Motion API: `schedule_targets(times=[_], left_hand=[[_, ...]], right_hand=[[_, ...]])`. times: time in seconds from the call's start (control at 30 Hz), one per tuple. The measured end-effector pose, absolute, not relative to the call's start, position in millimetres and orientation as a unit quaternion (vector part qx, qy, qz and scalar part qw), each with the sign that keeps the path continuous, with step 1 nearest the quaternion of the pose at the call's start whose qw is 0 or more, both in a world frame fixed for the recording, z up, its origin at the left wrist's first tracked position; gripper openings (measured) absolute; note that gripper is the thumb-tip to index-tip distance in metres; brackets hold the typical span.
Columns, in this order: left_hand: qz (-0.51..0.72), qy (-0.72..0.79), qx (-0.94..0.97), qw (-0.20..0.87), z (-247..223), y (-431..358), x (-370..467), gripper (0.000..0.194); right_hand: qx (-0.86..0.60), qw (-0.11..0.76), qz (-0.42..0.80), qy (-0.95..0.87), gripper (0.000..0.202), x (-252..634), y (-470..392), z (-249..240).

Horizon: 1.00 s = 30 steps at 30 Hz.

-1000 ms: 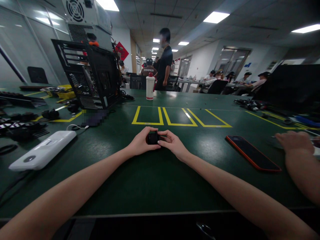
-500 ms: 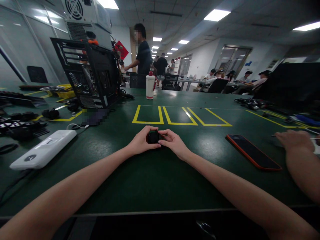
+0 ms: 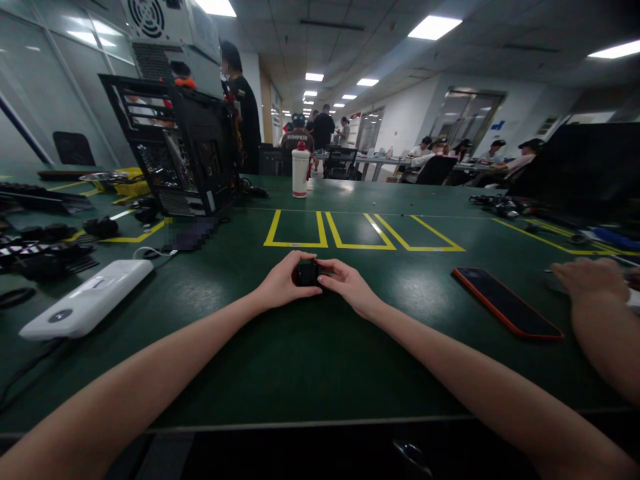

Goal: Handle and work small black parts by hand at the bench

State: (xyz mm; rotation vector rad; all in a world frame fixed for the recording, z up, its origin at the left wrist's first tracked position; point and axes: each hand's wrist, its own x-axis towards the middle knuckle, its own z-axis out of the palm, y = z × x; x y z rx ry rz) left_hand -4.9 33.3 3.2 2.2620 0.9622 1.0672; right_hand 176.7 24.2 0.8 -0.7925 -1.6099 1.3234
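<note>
A small black boxy object (image 3: 307, 274) is held between both hands, low over the green table (image 3: 310, 360); its exact kind I cannot make out. My left hand (image 3: 284, 280) curves around its left side, thumb below and fingers above. On the right side, my right hand (image 3: 349, 283) grips it with thumb and fingertips. The fingers partly hide the object. Yellow tape outlines (image 3: 295, 245) mark the table just beyond my hands.
A white power bank (image 3: 90, 297) lies left, an orange-edged phone (image 3: 505, 303) right. Behind stand an open black computer case (image 3: 195, 147) and a white bottle (image 3: 300, 175). Another person's hand (image 3: 590, 283) rests at the far right. Cables (image 3: 500, 205) lie near the dark monitor.
My hands and the black object stay in almost the same place. In the background, a standing person has moved left, behind the computer case.
</note>
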Motion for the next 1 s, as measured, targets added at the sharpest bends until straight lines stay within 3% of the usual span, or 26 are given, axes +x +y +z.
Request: schedule_targets(times=[0.3,0.5,0.83,1.0], left_hand=[[0.392,0.358,0.816,0.226,2.7,33.1,-3.5,0.059],[0.392,0.351,0.817,0.236,3.7,32.6,-3.5,0.058],[0.389,0.361,0.818,0.225,3.1,32.9,-4.1,0.059],[0.391,0.351,0.818,0.234,1.4,34.2,-3.9,0.059]], right_hand=[[-0.320,0.464,0.521,-0.641,0.018,175.6,23.7,0.6],[-0.329,0.442,0.530,-0.644,0.035,177.1,25.4,0.2],[-0.329,0.460,0.526,-0.636,0.019,175.9,23.7,-1.4],[-0.332,0.447,0.526,-0.643,0.033,176.8,24.9,-0.2]])
